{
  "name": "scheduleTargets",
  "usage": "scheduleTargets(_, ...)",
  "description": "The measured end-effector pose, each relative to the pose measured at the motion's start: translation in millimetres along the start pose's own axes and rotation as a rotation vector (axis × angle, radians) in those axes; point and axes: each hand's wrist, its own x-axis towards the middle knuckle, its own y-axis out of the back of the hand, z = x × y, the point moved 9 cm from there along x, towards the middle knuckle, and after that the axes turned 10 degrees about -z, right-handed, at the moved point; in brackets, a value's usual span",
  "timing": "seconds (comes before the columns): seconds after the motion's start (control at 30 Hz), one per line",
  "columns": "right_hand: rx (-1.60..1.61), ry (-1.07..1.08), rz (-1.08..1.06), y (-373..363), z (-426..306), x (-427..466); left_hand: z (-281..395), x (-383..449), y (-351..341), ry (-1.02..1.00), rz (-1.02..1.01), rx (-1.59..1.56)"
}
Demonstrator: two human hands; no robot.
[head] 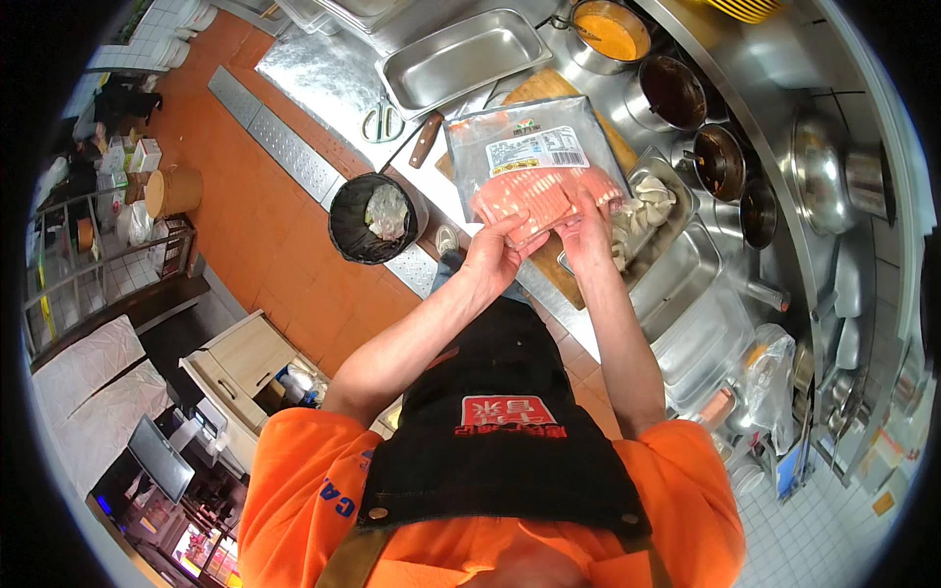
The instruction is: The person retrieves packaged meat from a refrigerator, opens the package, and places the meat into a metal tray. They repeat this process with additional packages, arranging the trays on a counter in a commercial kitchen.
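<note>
Between my two hands is a large clear plastic package of sliced pink meat, with a printed label on its upper part. My left hand grips the near left edge, thumb on top. On the near right side, my right hand holds the same edge. The package is over a wooden cutting board, hiding much of it. Left of the package lies a knife with a wooden handle; its blade is mostly hidden. Scissors rest farther left on the steel counter.
A steel tray stands behind the package. To the right are a pan with a crumpled cloth and several pots, one with orange sauce. A black-lined bin stands at the counter's left edge. Clear plastic containers sit near right.
</note>
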Motion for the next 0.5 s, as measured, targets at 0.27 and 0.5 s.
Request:
scheduleTargets(0.27,-0.045,-0.112,0.145,31.5,34.6,-72.7,-43.5,-48.5,48.0,0.090,0.127,-0.039)
scheduleTargets(0.5,0.013,-0.149,0.125,33.3,50.4,-116.5,-45.2,-95.1,47.0,0.156,0.193,0.049)
